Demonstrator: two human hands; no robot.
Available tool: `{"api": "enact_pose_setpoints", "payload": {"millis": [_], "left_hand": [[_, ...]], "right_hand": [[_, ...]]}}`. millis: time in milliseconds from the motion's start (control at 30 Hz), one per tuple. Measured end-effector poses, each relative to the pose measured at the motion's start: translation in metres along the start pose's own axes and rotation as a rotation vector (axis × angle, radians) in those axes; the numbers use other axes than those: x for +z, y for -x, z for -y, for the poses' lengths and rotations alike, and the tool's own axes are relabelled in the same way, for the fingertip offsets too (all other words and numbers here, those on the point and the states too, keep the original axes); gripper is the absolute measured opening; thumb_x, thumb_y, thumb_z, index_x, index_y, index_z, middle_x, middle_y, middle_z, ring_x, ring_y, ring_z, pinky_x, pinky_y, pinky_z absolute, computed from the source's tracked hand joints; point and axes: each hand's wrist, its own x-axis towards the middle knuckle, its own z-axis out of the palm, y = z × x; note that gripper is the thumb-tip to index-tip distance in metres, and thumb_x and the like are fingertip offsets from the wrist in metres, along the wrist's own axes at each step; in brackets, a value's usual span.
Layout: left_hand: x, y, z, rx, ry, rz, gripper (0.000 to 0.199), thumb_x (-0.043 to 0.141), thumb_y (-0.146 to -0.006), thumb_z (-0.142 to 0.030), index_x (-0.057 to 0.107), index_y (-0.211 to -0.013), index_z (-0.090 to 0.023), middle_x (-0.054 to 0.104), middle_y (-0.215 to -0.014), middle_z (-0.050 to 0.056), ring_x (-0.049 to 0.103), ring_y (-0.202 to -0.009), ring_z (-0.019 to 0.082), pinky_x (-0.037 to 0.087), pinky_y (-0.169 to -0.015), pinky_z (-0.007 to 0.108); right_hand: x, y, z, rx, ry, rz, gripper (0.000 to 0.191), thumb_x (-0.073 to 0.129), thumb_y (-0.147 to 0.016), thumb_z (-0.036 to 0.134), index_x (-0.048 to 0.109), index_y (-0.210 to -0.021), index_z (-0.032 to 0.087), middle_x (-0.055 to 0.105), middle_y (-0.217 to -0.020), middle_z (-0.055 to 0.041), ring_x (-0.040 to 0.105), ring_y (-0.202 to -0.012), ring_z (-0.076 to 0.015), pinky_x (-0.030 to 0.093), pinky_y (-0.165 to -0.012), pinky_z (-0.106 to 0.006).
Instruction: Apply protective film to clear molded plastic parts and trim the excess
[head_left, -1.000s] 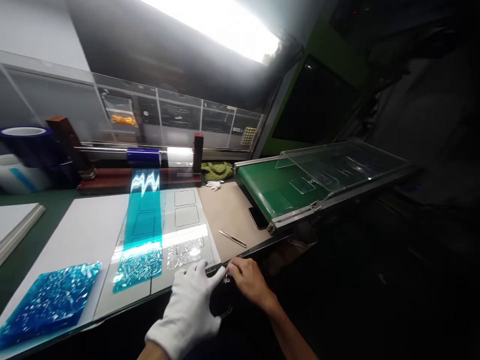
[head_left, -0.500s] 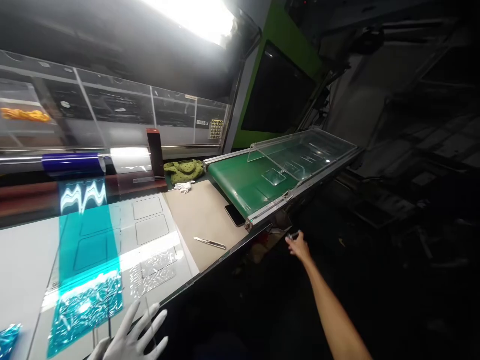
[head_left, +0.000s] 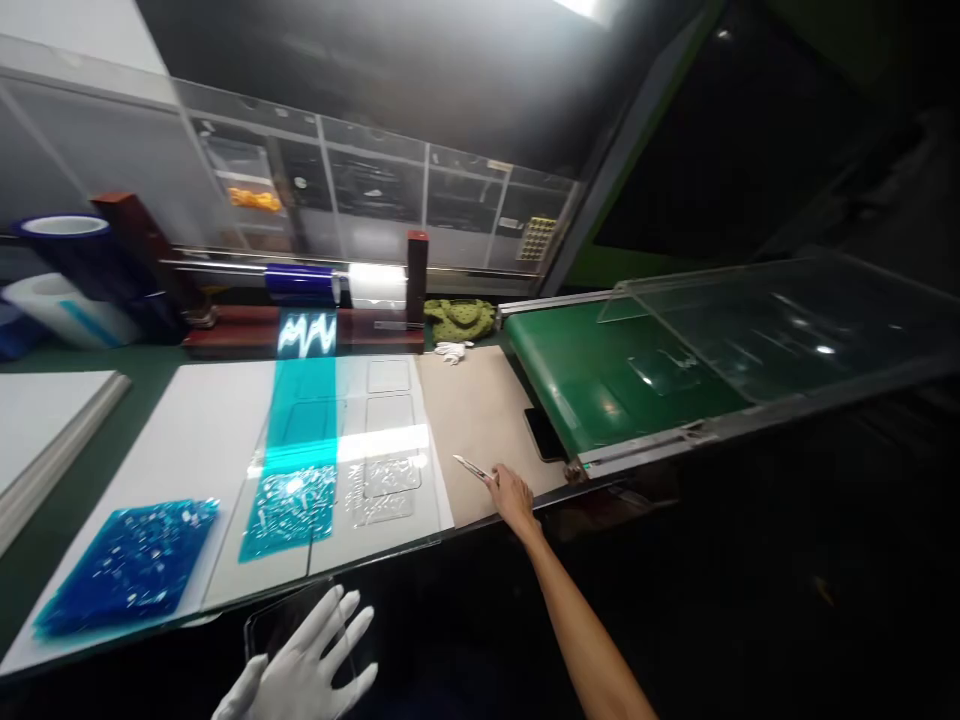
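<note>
My left hand (head_left: 315, 650), in a white glove, is below the table's front edge with its fingers spread. A clear thin panel with rounded corners (head_left: 274, 625) lies against it, its edge crossing the fingers, held off the table. My bare right hand (head_left: 514, 495) has its fingers closed on the handle end of a slim metal craft knife (head_left: 472, 467), whose blade points to the left. The knife lies over a brown paper sheet (head_left: 472, 420). Left of it are clear film with outlined rectangles (head_left: 390, 410) and a teal film strip (head_left: 304, 420) drawn from a blue roll (head_left: 300, 282).
A green conveyor belt (head_left: 570, 365) under a clear cover (head_left: 810, 310) runs to the right. A dark phone (head_left: 544, 435) lies by its near end. A white glove (head_left: 451, 351) and green pouch (head_left: 459, 318) sit behind. Blue film pieces (head_left: 131, 570) are piled at the left.
My right hand has moved left from beyond the table edge to the craft knife and taken hold of its handle. The view has turned left, bringing the blue film pile into sight.
</note>
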Motion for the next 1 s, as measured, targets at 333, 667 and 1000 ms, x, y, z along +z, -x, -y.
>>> {"api": "enact_pose_setpoints", "payload": {"millis": [333,667,1000], "left_hand": [[0.019,0.04,-0.011,0.242,-0.475,-0.221,0.083,0.032,-0.077,-0.076,0.026,-0.144,-0.029,0.03,-0.149,0.011,0.025,-0.137,0.033,0.032,-0.105,0.056],[0.041,0.072,-0.037,0.623,-1.947,-0.263,0.115,0.068,-0.059,-0.064,0.005,-0.146,-0.023,0.025,-0.147,0.018,0.03,-0.132,0.04,0.034,-0.106,0.057],[0.06,0.1,-0.041,0.55,-1.975,-0.07,0.117,0.074,-0.052,-0.053,0.012,-0.147,-0.022,0.026,-0.147,0.014,0.031,-0.132,0.038,0.038,-0.105,0.05]], "right_hand": [[0.013,-0.02,0.033,-0.155,-0.001,0.037,0.028,0.028,-0.095,0.023,0.045,-0.115,0.013,0.061,-0.089,-0.0094,0.058,-0.079,-0.0188,0.042,-0.071,-0.029],[-0.022,0.179,0.093,-0.448,-0.624,0.707,0.04,0.034,-0.094,0.05,0.06,-0.096,0.02,0.047,-0.065,0.0021,0.041,-0.055,-0.0093,0.032,-0.051,-0.021],[-0.019,0.238,0.117,-0.608,-0.442,0.605,0.068,0.086,-0.032,0.057,0.044,-0.072,0.022,0.046,-0.071,0.0039,0.039,-0.065,-0.0111,0.04,-0.055,-0.02]]}}
